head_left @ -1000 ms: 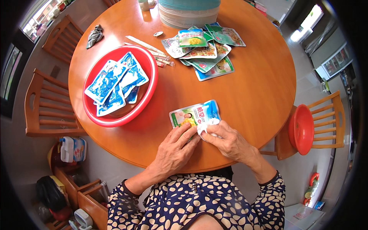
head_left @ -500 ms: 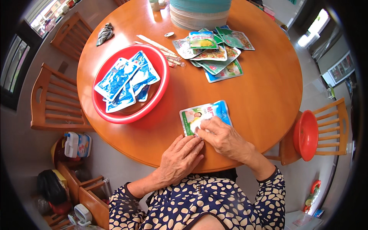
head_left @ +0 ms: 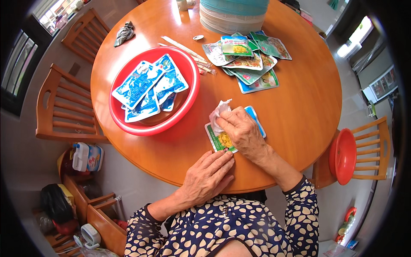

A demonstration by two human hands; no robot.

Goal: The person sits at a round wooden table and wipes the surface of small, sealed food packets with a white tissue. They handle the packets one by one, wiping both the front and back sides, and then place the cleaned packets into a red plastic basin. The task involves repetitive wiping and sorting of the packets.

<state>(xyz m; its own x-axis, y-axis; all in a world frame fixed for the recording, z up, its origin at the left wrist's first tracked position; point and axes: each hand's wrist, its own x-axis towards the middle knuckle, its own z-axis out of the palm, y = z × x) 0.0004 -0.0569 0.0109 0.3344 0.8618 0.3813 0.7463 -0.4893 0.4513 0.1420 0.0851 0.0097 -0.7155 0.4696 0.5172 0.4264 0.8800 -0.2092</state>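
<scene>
A flat food packet [head_left: 224, 139] in green, white and blue, printed with yellow pieces, lies near the front edge of the table. My right hand [head_left: 245, 133] is closed on a crumpled white tissue [head_left: 220, 115], which rests over the packet's far part. That hand covers much of the packet's right side. My left hand [head_left: 207, 176] lies flat with its fingers stretched out, the fingertips on the packet's near edge. To the left, a red basin [head_left: 195, 100] holds several blue-and-white packets [head_left: 138, 83].
A pile of colourful packets [head_left: 257, 77] lies at the far side, before a round blue-and-white woven container [head_left: 233, 17]. Thin wrapped sticks [head_left: 184, 48] lie behind the basin. A grey cloth [head_left: 124, 34] is at the far left. A red bowl [head_left: 343, 156] sits on the right chair.
My right hand has lifted the tissue away from the near edge toward the packet's far side, uncovering the yellow print. My left hand stays at the near edge. The whole view has shifted slightly.
</scene>
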